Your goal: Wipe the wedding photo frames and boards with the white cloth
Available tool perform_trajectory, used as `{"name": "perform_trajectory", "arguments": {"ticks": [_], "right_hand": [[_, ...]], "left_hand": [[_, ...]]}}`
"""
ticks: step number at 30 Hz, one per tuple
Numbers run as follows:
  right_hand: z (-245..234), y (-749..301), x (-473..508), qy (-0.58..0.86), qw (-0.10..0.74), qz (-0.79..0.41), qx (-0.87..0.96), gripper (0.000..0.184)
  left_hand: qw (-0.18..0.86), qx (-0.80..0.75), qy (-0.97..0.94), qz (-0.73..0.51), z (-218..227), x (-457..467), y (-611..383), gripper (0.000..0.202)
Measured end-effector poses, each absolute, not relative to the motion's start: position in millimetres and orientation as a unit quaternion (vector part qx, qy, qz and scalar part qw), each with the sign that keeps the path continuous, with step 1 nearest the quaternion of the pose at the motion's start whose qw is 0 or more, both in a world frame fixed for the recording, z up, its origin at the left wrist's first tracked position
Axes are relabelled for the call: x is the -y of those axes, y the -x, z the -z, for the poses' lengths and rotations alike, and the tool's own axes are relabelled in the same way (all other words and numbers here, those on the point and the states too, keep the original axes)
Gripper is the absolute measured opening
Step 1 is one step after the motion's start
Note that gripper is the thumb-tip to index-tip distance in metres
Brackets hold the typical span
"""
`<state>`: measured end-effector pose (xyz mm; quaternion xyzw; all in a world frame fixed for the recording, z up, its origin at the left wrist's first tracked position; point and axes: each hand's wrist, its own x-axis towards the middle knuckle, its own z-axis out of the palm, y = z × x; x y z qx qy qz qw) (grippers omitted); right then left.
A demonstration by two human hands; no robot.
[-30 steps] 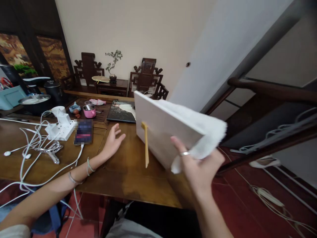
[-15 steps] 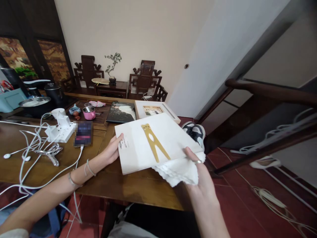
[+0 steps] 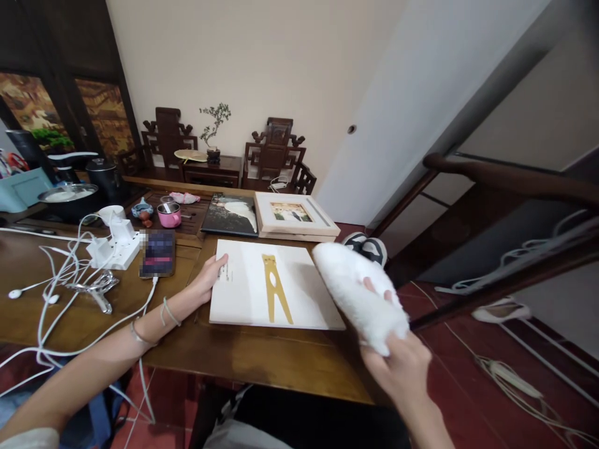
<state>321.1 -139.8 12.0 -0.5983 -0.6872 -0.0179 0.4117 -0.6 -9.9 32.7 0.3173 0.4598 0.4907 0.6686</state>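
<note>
A white frame back (image 3: 248, 293) with a gold stand (image 3: 274, 294) lies face down on the wooden table (image 3: 262, 358). My left hand (image 3: 208, 277) rests on its left edge, fingers curled over the corner. My right hand (image 3: 397, 358) is closed on a white fluffy cloth (image 3: 358, 293), held just above the frame's right end. Behind lie a light wooden picture frame (image 3: 296, 215) and a dark photo print (image 3: 230, 215).
A phone (image 3: 158, 252), a white power strip (image 3: 115, 246), tangled white cables (image 3: 60, 280) and a metal clip (image 3: 96, 288) cover the table's left. A pink cup (image 3: 168, 214) and a pot (image 3: 70, 196) stand further back. Sneakers (image 3: 369, 246) and a dark handrail (image 3: 510, 178) are at the right.
The white frame went from upright in my right hand to flat on the table, back side up. My left hand took its left edge. My right hand let go and keeps the cloth.
</note>
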Motion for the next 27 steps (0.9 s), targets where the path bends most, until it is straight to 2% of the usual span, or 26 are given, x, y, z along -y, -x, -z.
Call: {"name": "perform_trajectory", "arguments": {"ticks": [2,4,8,12,16,18,21,23,27], "right_hand": [[-17,-311,139,0.515,0.356,0.038,0.779,0.015],[-19,-301,137,0.467,0.309,0.055,0.827,0.027],[-16,-291,132,0.475,0.238,0.03,0.847,0.038],[-10,-289,130,0.483,0.233,0.022,0.844,0.042],[-2,-291,126,0.483,0.248,0.049,0.838,0.044],[2,-292,122,0.48,0.253,0.069,0.837,0.044],[5,-293,119,0.475,0.251,0.083,0.84,0.044],[5,-293,118,0.473,0.238,0.087,0.844,0.045],[3,-291,118,0.468,0.218,0.098,0.851,0.049]], "left_hand": [[0.665,-0.465,-0.321,-0.489,-33,10,-1,0.011],[0.662,-0.472,-0.323,-0.484,-34,10,-1,0.009],[0.649,-0.489,-0.335,-0.476,-35,10,-1,0.011],[0.632,-0.509,-0.364,-0.457,-34,9,0,0.018],[0.592,-0.514,-0.479,-0.395,-35,7,6,0.045],[0.523,-0.541,-0.566,-0.336,-38,4,11,0.052],[0.33,-0.611,-0.679,-0.236,-43,3,18,0.055],[0.239,-0.623,-0.719,-0.194,-45,3,20,0.06],[0.178,-0.62,-0.75,-0.149,-46,7,20,0.064]]}}
